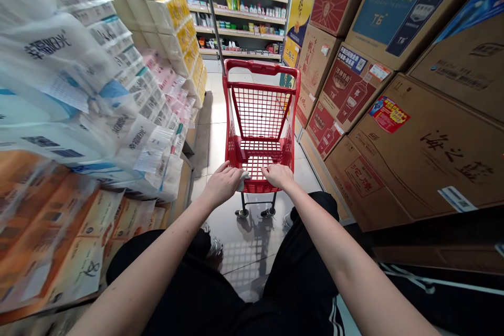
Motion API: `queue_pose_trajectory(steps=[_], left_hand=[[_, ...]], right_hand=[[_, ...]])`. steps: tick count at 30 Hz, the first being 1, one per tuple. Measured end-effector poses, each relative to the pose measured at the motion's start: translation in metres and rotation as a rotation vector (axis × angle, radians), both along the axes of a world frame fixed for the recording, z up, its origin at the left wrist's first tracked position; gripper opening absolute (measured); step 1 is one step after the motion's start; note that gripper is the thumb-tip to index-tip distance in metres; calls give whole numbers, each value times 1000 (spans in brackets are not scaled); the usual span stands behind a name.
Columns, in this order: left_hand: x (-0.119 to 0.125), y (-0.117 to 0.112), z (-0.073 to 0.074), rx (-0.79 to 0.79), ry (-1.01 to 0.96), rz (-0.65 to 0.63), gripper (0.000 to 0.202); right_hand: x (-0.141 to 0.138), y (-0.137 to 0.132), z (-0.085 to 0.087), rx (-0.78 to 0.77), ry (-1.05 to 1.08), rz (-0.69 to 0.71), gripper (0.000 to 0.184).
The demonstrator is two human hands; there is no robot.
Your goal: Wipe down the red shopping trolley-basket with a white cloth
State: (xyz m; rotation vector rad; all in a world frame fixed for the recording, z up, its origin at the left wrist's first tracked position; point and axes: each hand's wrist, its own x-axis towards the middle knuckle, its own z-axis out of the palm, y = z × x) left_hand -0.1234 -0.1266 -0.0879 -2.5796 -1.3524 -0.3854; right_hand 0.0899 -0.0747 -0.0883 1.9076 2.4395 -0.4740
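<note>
A small red plastic shopping cart (261,70) with grid walls stands upright right in front of me, its handle at the far end. Its basket shows only the bare grid floor. My left hand (225,184) is at the near left corner of the basket, fingers curled over a crumpled white cloth (243,181) against the rim. The cloth is mostly covered, and its exact kind is unclear. My right hand (279,175) grips the near rim on the right side, thumb and fingers bent over it.
Stacked tissue packs (118,89) line the left side, close to the cart. Tall cardboard cartons (425,142) form a wall on the right. Shelves of small bottles and boxes (244,8) close the far end. A thin grey pole (214,16) rises from the cart's far left corner.
</note>
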Motion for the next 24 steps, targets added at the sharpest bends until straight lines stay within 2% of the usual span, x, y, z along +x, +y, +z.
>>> queue_pose_trajectory(steps=[5, 11, 17, 24], left_hand=[[21, 12, 0, -19, 18, 100, 33], [32, 20, 3, -103, 81, 44, 37], [33, 5, 5, -123, 32, -109, 30], [32, -9, 2, -99, 28, -64, 31]], right_hand=[[2, -1, 2, -20, -16, -9, 59], [16, -3, 3, -20, -13, -32, 58], [24, -4, 5, -26, -26, -49, 54], [24, -7, 5, -9, -7, -42, 52]])
